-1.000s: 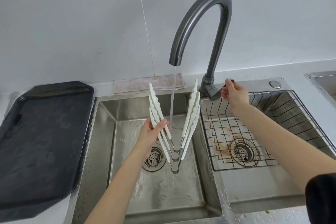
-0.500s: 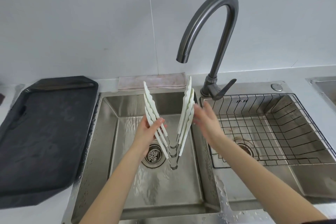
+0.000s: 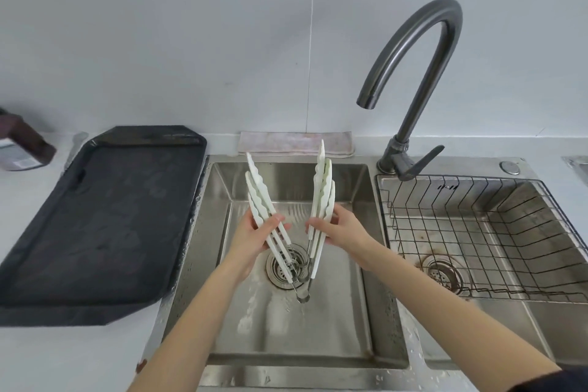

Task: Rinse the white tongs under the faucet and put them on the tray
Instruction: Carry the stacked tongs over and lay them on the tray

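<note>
Several white tongs [image 3: 323, 197] stand bunched in a V over the left sink basin [image 3: 337, 321], tips up and metal hinges down near the drain. My left hand [image 3: 254, 235] grips the left arms of the bunch. My right hand [image 3: 342, 226] grips the right arms. The dark curved faucet [image 3: 416, 51] rises at the right behind the basin, and no water runs from its spout. The black tray [image 3: 95, 226] lies on the counter left of the sink, wet and with nothing on it.
A wire rack [image 3: 477, 232] sits in the right basin. A folded pinkish cloth [image 3: 296, 141] lies behind the left basin. A dark brown container [image 3: 22, 143] lies on the counter at the far left. Water drops cover the sink rim.
The water stream has stopped. My right hand left the faucet handle and came down to take hold of the right arms of the tongs. The left hand kept its grip.
</note>
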Action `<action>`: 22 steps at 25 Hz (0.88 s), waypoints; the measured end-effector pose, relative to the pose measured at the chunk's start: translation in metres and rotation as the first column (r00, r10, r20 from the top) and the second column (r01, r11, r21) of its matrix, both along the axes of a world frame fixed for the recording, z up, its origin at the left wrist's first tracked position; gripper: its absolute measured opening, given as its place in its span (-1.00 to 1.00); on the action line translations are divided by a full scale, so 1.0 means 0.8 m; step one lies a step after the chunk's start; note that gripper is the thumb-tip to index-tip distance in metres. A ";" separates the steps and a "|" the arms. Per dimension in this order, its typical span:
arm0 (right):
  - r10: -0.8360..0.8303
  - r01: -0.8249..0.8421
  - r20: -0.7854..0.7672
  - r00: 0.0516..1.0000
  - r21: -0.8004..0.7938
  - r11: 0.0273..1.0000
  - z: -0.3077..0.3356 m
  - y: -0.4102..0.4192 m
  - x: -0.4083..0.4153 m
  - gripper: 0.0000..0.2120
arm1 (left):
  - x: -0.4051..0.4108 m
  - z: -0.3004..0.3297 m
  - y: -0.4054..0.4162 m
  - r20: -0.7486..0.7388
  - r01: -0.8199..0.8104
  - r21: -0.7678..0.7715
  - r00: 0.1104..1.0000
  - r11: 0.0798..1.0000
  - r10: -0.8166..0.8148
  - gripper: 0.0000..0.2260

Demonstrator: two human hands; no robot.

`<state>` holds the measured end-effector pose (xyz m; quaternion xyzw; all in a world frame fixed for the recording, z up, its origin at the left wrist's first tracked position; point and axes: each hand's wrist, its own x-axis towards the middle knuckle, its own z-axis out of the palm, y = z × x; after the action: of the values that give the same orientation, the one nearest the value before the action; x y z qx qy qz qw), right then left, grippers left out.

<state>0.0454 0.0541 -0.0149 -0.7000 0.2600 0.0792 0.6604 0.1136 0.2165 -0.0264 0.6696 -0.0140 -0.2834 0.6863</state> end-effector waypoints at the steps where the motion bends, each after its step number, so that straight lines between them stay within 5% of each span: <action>1: 0.011 -0.011 -0.005 1.000 0.002 1.000 -0.002 0.006 0.003 -0.87 | 0.002 -0.001 0.008 -0.019 -0.006 -0.004 1.000 1.000 0.006 -0.78; 18: 0.045 -0.005 -0.111 0.993 0.336 0.942 0.016 0.180 0.193 -0.69 | 0.173 0.044 0.186 0.101 -0.115 0.209 0.990 0.971 0.096 -0.92; 22: 0.077 -0.004 -0.168 0.983 0.397 0.918 0.011 0.211 0.243 -0.80 | 0.221 0.034 0.214 0.063 -0.122 0.273 0.992 0.954 0.109 -0.89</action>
<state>0.2398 0.2226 -0.0062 -0.5475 0.2826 0.2068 0.7600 0.2905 0.3877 0.0008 0.7649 0.0488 -0.2263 0.6011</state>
